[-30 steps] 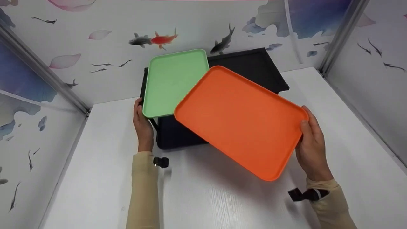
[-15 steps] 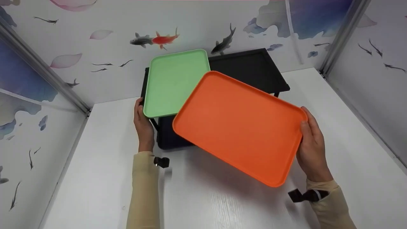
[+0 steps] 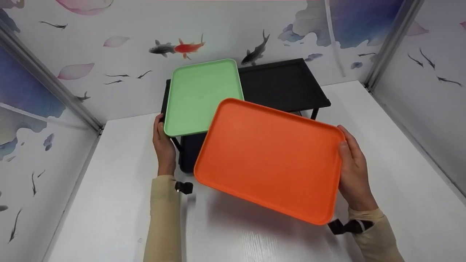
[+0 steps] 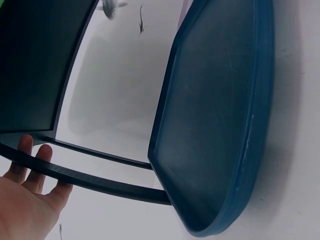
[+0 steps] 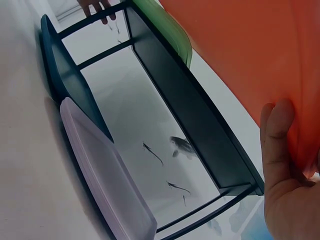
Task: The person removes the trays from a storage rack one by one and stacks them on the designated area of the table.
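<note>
Head view: A left hand [image 3: 165, 151] grips a black rack [image 3: 280, 87] by its side, a green tray [image 3: 202, 96] atop it; in front, above the white table [image 3: 214, 243], an orange tray [image 3: 269, 160] slants lengthwise from far left to near right. Probably light, stiff and slick, it seems best held by its short rim, where the right hand [image 3: 355, 173], well apart from the left, pinches it.

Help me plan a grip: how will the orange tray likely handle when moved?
The orange tray is probably stiff: it shows no sag with the right hand gripping one end. It may tilt, as most extends beyond that hand. It looks smooth, so could be slippery.
</note>
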A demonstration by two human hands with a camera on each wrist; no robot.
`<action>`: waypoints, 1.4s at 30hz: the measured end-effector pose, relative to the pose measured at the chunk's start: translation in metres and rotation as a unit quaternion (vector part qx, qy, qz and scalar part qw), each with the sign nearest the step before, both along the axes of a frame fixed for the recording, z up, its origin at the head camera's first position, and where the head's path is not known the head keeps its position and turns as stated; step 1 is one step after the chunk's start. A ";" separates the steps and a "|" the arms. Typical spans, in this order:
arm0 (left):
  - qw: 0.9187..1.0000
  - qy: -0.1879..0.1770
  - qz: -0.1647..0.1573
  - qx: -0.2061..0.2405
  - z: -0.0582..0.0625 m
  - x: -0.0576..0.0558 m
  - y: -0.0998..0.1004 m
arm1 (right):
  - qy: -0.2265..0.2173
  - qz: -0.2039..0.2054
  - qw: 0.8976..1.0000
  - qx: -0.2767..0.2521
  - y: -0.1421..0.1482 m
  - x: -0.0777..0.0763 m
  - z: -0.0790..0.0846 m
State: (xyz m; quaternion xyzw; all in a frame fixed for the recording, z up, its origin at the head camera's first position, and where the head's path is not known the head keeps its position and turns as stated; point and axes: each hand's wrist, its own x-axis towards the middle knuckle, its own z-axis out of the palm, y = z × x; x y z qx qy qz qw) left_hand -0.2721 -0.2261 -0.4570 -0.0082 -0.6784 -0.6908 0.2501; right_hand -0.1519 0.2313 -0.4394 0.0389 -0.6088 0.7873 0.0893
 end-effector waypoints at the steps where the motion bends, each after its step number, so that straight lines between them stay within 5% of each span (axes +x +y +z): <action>1: 1.000 -0.002 0.001 0.000 0.000 0.000 0.000 | 0.000 0.000 1.000 0.001 0.000 0.000 0.000; 27: 1.000 0.000 -0.006 0.009 0.001 0.002 0.000 | -0.023 -0.010 0.999 0.029 0.005 0.001 -0.007; 42: 1.000 -0.003 -0.001 0.000 -0.001 0.001 -0.001 | -0.003 0.042 0.998 0.051 0.001 0.005 -0.016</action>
